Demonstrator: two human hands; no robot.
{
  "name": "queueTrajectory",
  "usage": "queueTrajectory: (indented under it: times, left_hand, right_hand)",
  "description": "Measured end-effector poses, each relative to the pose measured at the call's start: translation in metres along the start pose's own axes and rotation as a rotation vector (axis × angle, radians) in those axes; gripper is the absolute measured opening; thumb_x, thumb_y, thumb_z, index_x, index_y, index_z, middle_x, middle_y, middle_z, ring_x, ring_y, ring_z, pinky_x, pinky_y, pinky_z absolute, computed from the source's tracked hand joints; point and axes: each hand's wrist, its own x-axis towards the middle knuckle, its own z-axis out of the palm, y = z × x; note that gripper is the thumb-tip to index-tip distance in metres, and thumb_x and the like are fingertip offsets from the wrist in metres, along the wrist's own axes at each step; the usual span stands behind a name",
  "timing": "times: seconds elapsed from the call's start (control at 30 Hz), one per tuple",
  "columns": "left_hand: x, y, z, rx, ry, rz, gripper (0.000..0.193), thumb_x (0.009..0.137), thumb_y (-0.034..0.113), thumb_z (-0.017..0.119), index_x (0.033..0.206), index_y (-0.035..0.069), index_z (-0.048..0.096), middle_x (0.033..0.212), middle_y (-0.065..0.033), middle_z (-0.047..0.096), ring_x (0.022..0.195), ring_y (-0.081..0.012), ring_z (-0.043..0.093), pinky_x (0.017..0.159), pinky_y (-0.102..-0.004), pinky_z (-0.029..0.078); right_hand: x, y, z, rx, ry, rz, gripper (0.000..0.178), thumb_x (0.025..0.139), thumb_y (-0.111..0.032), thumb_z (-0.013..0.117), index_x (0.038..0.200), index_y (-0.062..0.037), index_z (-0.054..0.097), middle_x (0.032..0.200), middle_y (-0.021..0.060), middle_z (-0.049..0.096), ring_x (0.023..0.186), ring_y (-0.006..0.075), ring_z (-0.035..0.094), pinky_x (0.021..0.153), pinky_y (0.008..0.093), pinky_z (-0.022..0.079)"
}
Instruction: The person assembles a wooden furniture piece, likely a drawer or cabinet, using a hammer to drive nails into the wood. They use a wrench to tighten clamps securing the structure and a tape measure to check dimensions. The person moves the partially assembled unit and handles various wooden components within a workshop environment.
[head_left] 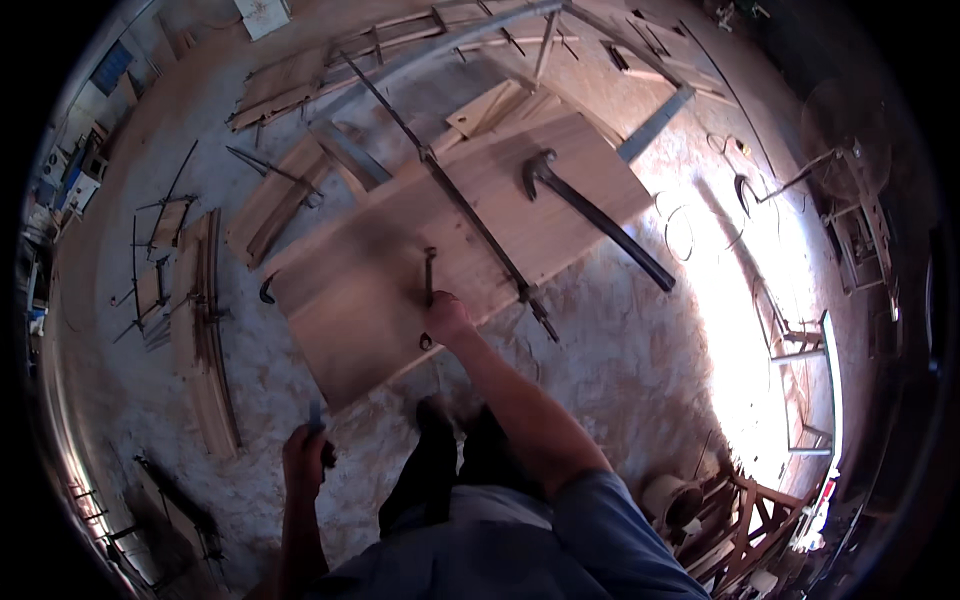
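Note:
A broad wooden panel (370, 290) lies slanted in front of me. My right hand (447, 318) is closed over its near edge, around a slim dark metal tool (430, 272) whose far end lies over the wood. A small dark ring-shaped end (426, 342) shows just below this hand; whether it belongs to the same tool, I cannot tell. Off the panel's near left corner, my left hand (303, 460) is closed on a small tool with a bluish, blurred tip (315, 415). A bar clamp (475, 225) spans the panel. To its right rests a claw hammer (590, 208), handle past the edge.
Grey metal framing (655, 125) stands beneath and beyond the panel. Clamped boards (200, 330) lie on the floor to the left, with more clamps farther out. Cable loops (680, 232) lie at the right. Scrap wood (740, 520) is piled at the lower right.

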Motion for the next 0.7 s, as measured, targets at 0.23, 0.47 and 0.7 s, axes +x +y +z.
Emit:
queueTrajectory:
  times: [0.23,0.47,0.7]
  left_hand:
    - [0.011,0.066,0.144,-0.408,-0.230,-0.051,0.017,0.093,0.015,0.051,0.099,0.001,0.058,0.074,-0.0036,0.056,0.060,-0.0124,0.052,0.054,-0.0279,0.042]
    - [-0.018,0.079,0.267,-0.344,-0.707,0.063,0.023,0.094,0.013,0.050,0.112,-0.001,0.053,0.102,-0.0159,0.062,0.091,-0.0238,0.062,0.085,-0.0358,0.049]
    - [-0.087,0.017,0.314,0.059,-1.077,0.055,0.033,0.095,0.024,0.051,0.118,0.000,0.049,0.104,-0.0112,0.060,0.093,-0.0200,0.058,0.082,-0.0345,0.047]
  right_hand:
    - [-0.164,0.017,-0.038,1.241,-0.097,0.093,0.024,0.091,-0.022,0.057,0.099,0.0005,0.060,0.080,0.0126,0.064,0.071,0.0200,0.064,0.064,0.0330,0.051]
    - [-0.268,0.056,-0.040,1.183,0.376,0.256,0.024,0.091,-0.016,0.053,0.111,-0.0027,0.056,0.078,0.0136,0.062,0.066,0.0212,0.063,0.062,0.0352,0.051]
    - [-0.397,0.063,0.003,1.468,0.702,0.580,0.020,0.095,-0.020,0.050,0.108,-0.0070,0.057,0.068,0.0040,0.057,0.050,0.0112,0.053,0.042,0.0292,0.046]
